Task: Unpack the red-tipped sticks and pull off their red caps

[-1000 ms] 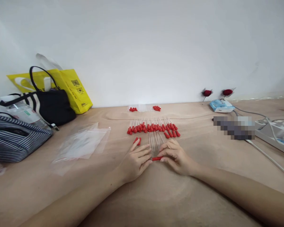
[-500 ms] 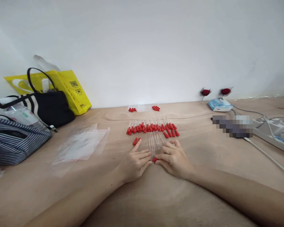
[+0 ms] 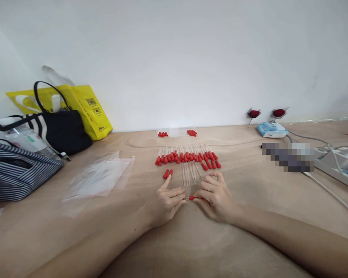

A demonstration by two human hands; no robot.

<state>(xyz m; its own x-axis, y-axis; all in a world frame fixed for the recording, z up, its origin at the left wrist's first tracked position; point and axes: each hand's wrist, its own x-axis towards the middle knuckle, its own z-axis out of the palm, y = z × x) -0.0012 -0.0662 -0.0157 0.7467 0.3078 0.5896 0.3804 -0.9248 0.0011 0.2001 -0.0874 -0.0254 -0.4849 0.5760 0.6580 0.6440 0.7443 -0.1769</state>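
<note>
Between my hands lies a glass dropper tube (image 3: 187, 198) with a red rubber bulb (image 3: 191, 198) at its right end. My left hand (image 3: 168, 202) pinches the tube, most of which is hidden under the fingers. The bulb's outer end is held between thumb and fingers of my right hand (image 3: 216, 199). Just beyond my hands, several bare glass tubes (image 3: 188, 175) lie side by side. Two loose red bulbs (image 3: 167, 173) are near my left index fingertip, and several more bulbs (image 3: 211, 165) lie to the right. Behind these runs a row of droppers with red bulbs (image 3: 185, 156).
Clear plastic zip bags (image 3: 100, 175) are spread at left, near a striped pouch (image 3: 23, 170), a black bag (image 3: 66, 131) and a yellow bag (image 3: 94, 116). Bagged droppers (image 3: 176, 133) lie by the wall. A tissue pack (image 3: 272, 129) and a power strip (image 3: 336, 164) stand at right.
My right hand has shifted slightly right and down, and a little more of the tube and bulb shows between my hands. The view has shifted slightly.
</note>
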